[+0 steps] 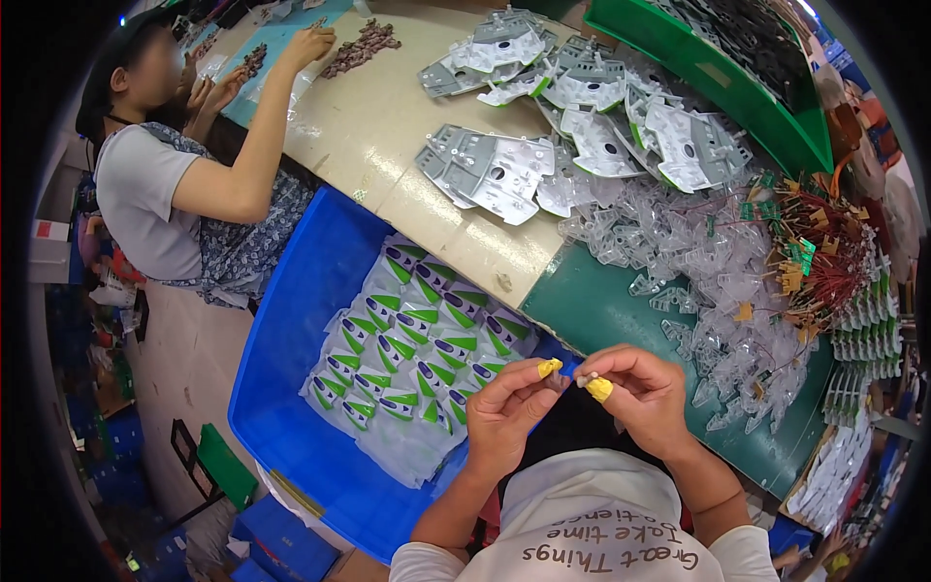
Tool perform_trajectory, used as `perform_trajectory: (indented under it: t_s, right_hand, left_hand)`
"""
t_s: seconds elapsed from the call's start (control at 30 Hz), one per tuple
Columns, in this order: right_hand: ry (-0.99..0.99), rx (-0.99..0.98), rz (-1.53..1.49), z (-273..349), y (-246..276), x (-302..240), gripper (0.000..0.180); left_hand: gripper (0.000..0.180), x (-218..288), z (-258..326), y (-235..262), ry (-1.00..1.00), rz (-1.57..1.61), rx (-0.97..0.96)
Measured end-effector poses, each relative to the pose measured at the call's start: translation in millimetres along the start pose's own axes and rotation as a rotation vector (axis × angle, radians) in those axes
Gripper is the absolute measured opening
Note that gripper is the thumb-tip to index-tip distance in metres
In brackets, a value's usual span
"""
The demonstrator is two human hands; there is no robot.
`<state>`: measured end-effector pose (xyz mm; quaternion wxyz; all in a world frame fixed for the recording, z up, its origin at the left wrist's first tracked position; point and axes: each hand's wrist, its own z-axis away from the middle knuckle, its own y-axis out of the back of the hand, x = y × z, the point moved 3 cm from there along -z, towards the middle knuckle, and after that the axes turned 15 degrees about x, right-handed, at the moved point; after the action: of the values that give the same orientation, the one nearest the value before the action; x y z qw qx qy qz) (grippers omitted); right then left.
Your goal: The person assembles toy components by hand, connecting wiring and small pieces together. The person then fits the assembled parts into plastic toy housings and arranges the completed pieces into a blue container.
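In front of my chest, my left hand (511, 412) is closed in a pinch, a yellow wrap (550, 368) at its index fingertip. Close beside it, almost meeting it, my right hand (642, 393) also pinches, with a yellow wrap (599, 390) by its thumb tip. A tiny pale piece (583, 380) shows at the right fingertips, too small to name. What the left fingers hold, if anything, is hidden. Just beyond the right hand lies the green mat (567, 296), and clear plastic parts (718, 320) are heaped on it.
A blue bin (281, 339) at left holds bagged white-and-green parts (412, 339). Grey-and-white shells (601, 126) pile on the table (388, 145) under a green crate (718, 82). Red wires with green boards (824, 242) lie at right. A co-worker (184, 184) sits far left.
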<state>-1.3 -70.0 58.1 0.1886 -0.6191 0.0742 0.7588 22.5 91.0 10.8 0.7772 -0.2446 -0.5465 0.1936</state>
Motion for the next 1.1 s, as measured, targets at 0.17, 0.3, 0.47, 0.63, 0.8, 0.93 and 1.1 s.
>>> perform_trajectory:
  t_s: [0.17, 0.3, 0.47, 0.63, 0.8, 0.93, 1.1]
  right_hand:
    - [0.082, 0.019, 0.043, 1.3, -2.5, 2.5, 0.022]
    - [0.122, 0.010, 0.095, 2.1, -5.0, 2.4, 0.021]
    - [0.182, 0.022, 0.164, 4.1, -5.7, 3.4, 0.021]
    - [0.109, 0.022, 0.085, 6.9, -5.8, 6.7, 0.017]
    - [-0.046, 0.015, -0.090, 8.2, -7.5, 13.4, 0.015]
    - [-0.022, 0.033, -0.109, 10.0, -9.0, 16.4, 0.015]
    - [0.093, 0.076, -0.017, 13.3, -10.5, 20.0, 0.015]
  left_hand:
    - [0.029, -0.9, 3.9, -1.3, -0.006, 0.004, 0.014]
    - [0.029, -0.4, 4.5, -1.2, 0.000, -0.012, 0.017]
    - [0.029, 0.1, 5.8, 0.9, -0.029, -0.030, 0.026]
    - [0.029, 8.8, 9.7, -1.0, -0.292, -0.338, 0.070]
    - [0.026, 13.1, 9.5, -4.2, -0.389, -0.458, 0.110]
    - [0.026, 13.3, 8.0, -4.9, -0.424, -0.491, 0.100]
    - [0.026, 9.0, 6.5, -1.1, -0.398, -0.477, 0.078]
